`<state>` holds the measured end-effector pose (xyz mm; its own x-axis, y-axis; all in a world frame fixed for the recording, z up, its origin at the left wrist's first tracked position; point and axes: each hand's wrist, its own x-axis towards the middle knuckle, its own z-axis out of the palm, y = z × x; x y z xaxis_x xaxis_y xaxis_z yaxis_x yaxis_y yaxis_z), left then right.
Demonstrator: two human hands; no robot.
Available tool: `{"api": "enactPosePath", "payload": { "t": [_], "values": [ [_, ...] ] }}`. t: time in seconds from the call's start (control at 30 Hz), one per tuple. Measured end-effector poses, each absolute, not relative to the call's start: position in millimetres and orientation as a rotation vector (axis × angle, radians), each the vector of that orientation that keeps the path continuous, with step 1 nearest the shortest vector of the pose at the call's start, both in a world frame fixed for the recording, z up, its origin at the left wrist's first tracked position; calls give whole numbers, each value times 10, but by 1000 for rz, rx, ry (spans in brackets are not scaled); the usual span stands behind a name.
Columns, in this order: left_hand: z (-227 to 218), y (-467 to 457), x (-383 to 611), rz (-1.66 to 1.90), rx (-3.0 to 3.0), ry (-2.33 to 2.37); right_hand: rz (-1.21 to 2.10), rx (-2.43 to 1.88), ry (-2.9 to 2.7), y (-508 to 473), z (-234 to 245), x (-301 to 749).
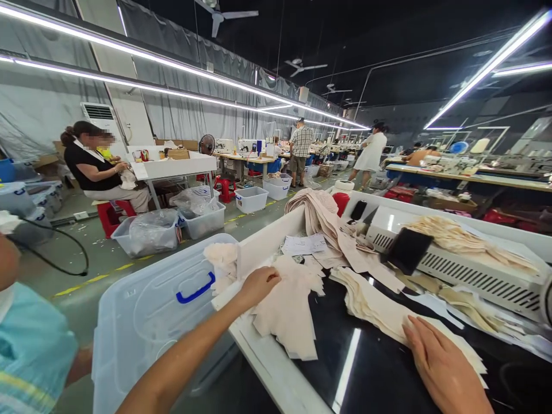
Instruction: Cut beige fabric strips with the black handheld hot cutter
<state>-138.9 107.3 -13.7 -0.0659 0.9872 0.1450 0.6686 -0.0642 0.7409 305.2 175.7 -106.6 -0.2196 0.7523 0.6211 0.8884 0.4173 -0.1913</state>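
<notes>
My left hand (257,285) is closed on the top edge of a stack of cream fabric pieces (288,307) lying on the black work table (345,368) near its left rim. My right hand (444,368) lies flat, fingers stretched out, on another stack of cream fabric pieces (379,305) at the lower right. More cream pieces (221,260) hang over the table's white edge.
A clear plastic bin with a blue-handled lid (150,316) stands left of the table. A white machine housing (466,270) carries more fabric. A draped fabric pile (321,215) lies behind. A seated person (97,167) and other workers are across the aisle.
</notes>
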Motion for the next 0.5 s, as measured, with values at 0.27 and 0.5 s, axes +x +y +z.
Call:
{"api": "enactPosePath", "payload": {
  "t": [0.27, 0.5],
  "values": [
    [266, 933, -1279, 1331, 1545, 1482, 32, -1272, -1933, 1549, -701, 2845],
    [568, 535, -875, 1216, 1290, 1127, 1064, -1169, -1615, 650, -291, 1943]
  ]
}}
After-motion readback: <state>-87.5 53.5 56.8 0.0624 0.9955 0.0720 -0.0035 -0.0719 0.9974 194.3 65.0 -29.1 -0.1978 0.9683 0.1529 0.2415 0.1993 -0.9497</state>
